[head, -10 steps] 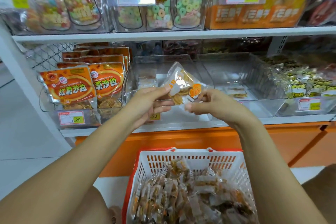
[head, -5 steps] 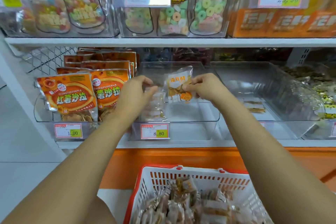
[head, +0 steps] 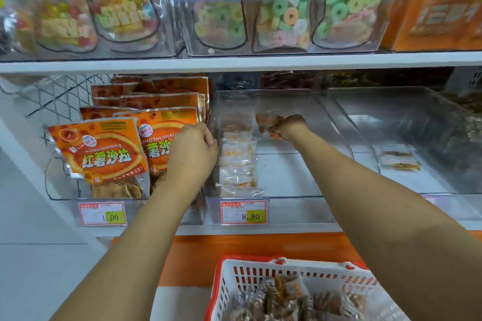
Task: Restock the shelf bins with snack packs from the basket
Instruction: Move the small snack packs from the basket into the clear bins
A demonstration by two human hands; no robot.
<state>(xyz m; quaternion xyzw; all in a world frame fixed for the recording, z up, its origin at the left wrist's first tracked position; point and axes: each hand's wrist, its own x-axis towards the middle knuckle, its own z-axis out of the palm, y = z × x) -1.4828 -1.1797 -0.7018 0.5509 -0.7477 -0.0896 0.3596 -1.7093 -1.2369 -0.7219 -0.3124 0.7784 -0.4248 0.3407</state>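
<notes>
Reaching into the clear bin [head: 281, 101], the right hand [head: 290, 126] grips a snack pack [head: 266, 122] beside the stacked row [head: 237, 164], while the left hand [head: 193, 150] curls at the bin's left wall, grasp unclear.

A white upper shelf board [head: 234, 64] runs across the scene. Below the lower board [head: 260, 228], an orange base panel [head: 234, 245] meets pale floor tiles [head: 39, 268] at near left. Wire mesh [head: 65, 96] backs the far left.

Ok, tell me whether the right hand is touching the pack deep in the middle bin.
Touching. The head view shows the right hand gripping the pack, fingers curled round its near end, inside the bin.
</notes>
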